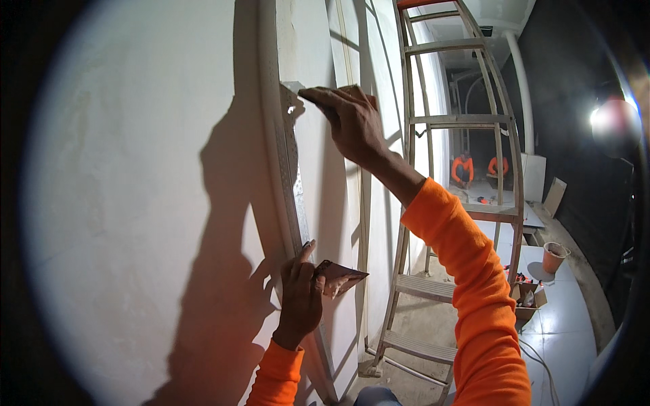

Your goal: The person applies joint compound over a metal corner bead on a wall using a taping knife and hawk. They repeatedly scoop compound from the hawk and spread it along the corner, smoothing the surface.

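A perforated metal corner strip runs up the outer edge of the white wall, with pale filler smeared over parts of it. High on this edge, my right hand is closed around a putty knife; only part of its blade shows, lying against the strip. Lower down, my left hand grips a flat, pointed scraper with light paste on it. One finger of that hand is stretched up along the strip. The scraper's handle is hidden by the hand.
A tall stepladder stands close on my right. Beyond it are an orange-brown bucket, an open cardboard box of small items and a cable on the floor. Two people in orange are far back; a bright lamp shines at right.
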{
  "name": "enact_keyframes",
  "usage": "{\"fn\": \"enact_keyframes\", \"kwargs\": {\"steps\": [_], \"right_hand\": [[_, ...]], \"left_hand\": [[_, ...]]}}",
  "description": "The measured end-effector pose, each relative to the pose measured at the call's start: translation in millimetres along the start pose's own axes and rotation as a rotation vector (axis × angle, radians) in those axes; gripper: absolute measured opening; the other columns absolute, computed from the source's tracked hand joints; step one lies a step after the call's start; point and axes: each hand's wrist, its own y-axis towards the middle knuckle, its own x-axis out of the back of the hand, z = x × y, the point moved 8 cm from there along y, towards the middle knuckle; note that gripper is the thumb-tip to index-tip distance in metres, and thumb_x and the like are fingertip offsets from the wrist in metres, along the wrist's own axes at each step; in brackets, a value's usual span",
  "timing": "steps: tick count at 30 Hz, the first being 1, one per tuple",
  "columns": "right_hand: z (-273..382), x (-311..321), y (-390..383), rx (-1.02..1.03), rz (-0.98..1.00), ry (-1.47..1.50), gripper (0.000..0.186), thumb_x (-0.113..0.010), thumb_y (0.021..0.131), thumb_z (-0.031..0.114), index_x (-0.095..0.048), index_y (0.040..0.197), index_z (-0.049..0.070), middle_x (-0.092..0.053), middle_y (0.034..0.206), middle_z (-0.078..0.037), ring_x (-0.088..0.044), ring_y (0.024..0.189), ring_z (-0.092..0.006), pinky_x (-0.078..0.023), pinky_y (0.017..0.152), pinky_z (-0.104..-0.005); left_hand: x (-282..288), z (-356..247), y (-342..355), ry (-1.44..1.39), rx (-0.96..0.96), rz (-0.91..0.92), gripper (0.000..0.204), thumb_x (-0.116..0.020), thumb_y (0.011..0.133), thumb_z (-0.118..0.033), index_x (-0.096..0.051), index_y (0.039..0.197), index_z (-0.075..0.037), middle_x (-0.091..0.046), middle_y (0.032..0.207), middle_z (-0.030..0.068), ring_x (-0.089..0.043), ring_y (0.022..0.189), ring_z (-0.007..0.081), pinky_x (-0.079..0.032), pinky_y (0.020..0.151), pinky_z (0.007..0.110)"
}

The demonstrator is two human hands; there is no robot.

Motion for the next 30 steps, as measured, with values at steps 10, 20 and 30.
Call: {"fn": "enact_keyframes", "kwargs": {"steps": [10, 20, 30], "right_hand": [[29, -21, -104, -0.069, 0.189, 0.076, 0.055, -0.065, 0.101, 0.009, -0.059, 0.151, 0.032, -0.062, 0.152, -0.001, -0.059, 0.129, -0.0275, -0.036, 0.112, -0.0503], [21, 26, -104, -0.009, 0.052, 0.084, 0.043, -0.055, 0.108, 0.016, -0.063, 0.147, 0.032, -0.071, 0.14, -0.003, -0.063, 0.123, -0.0268, -0.041, 0.108, -0.0475], [-71, -16, 113, -0.16, -0.186, -0.025, 0.035, -0.049, 0.114, 0.032, -0.07, 0.141, 0.027, -0.078, 0.122, -0.005, -0.068, 0.107, -0.0278, -0.044, 0.099, -0.0518]], "left_hand": [[7, 7, 6, -0.116, -0.034, 0.066, 0.026, -0.053, 0.104, -0.017, -0.062, 0.118, 0.003, -0.049, 0.159, 0.0202, -0.046, 0.135, 0.0415, -0.039, 0.115, 0.049], [6, 14, 7, -0.242, -0.018, 0.059, 0.027, -0.053, 0.102, -0.02, -0.062, 0.116, 0.002, -0.052, 0.157, 0.0198, -0.047, 0.136, 0.0407, -0.04, 0.115, 0.05], [5, 16, 4, -0.176, -0.062, 0.049, 0.042, -0.047, 0.109, -0.041, -0.063, 0.111, -0.002, -0.053, 0.157, 0.021, -0.049, 0.137, 0.0409, -0.039, 0.116, 0.049]]}}
